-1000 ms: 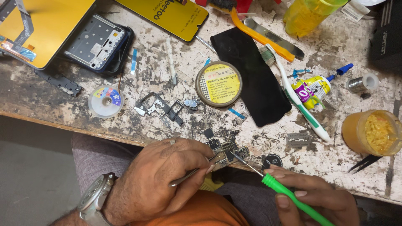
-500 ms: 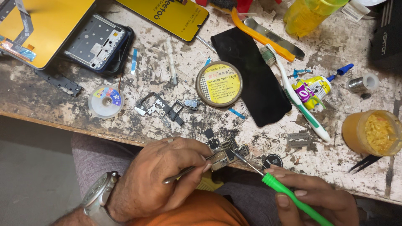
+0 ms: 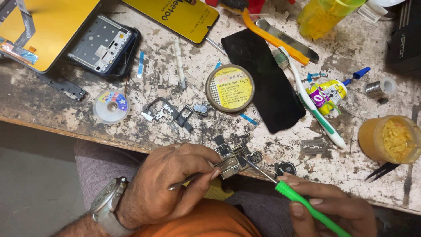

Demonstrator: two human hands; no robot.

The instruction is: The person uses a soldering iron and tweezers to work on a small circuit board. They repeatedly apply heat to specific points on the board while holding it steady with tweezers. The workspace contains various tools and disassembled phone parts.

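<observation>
Left hand (image 3: 169,186) clamped on tweezers (image 3: 193,176), pinning circuit board (image 3: 234,160) at bench (image 3: 57,109) front edge. Right hand (image 3: 333,208) closed around green iron (image 3: 307,210), tip on board. Good practice, I judge: keep tweezers steady, touch tip only briefly. Around: paste tin (image 3: 229,88), black cloth (image 3: 263,77), toothbrush (image 3: 311,98), wick spool (image 3: 111,105), amber jar (image 3: 388,139). Nothing blocks board; small brackets (image 3: 169,113) lie near.

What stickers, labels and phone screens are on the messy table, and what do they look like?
Round tin: table middle, yellow label, brown rim.
Small tube: right of the toothbrush, yellow and pink label.
Yellow phone panel: top middle, flat rectangle.
Black screen: beside the tin, dark slab.
Wire spool: left, round, colourful sticker.
</observation>
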